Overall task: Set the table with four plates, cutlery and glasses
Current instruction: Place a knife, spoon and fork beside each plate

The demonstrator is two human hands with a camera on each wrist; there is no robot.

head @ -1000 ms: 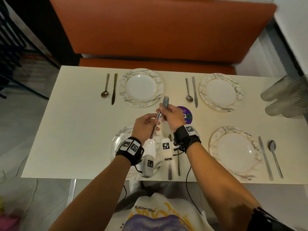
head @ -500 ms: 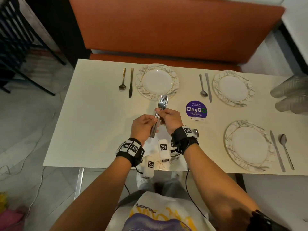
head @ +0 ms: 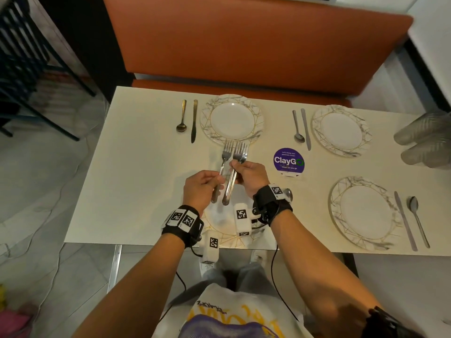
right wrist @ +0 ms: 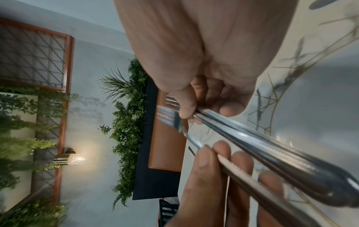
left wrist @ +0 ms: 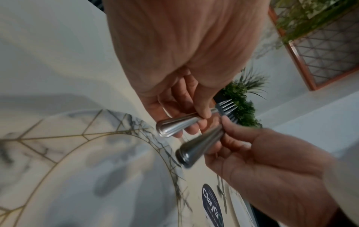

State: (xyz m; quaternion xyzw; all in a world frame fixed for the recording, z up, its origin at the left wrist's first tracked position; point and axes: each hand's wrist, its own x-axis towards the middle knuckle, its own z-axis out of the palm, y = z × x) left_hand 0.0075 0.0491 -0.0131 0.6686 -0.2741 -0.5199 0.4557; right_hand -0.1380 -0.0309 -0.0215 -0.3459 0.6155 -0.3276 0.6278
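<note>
Over the near left plate (head: 228, 236), my left hand (head: 207, 185) pinches a single fork (head: 225, 156) by its handle, tines pointing away from me. Just to its right, my right hand (head: 246, 173) grips a small bundle of forks (head: 240, 152) at the neck. In the left wrist view the single fork (left wrist: 178, 125) and the bundle (left wrist: 200, 147) lie apart. Three more plates sit at the far left (head: 231, 121), far right (head: 341, 130) and near right (head: 364, 213), each with a spoon and knife beside it. Clear ribbed cups (head: 424, 142) lie at the right edge.
A round purple ClayGo sticker (head: 288, 160) marks the middle of the cream table (head: 136, 172). An orange bench (head: 244, 45) runs along the far side. A spoon (head: 288, 192) peeks out behind my right wrist. Dark chair legs (head: 36, 69) stand at the far left.
The left hand has drawn one fork out of the bundle and moved it slightly left, so two sets of tines now show side by side. The head view has shifted back and left.
</note>
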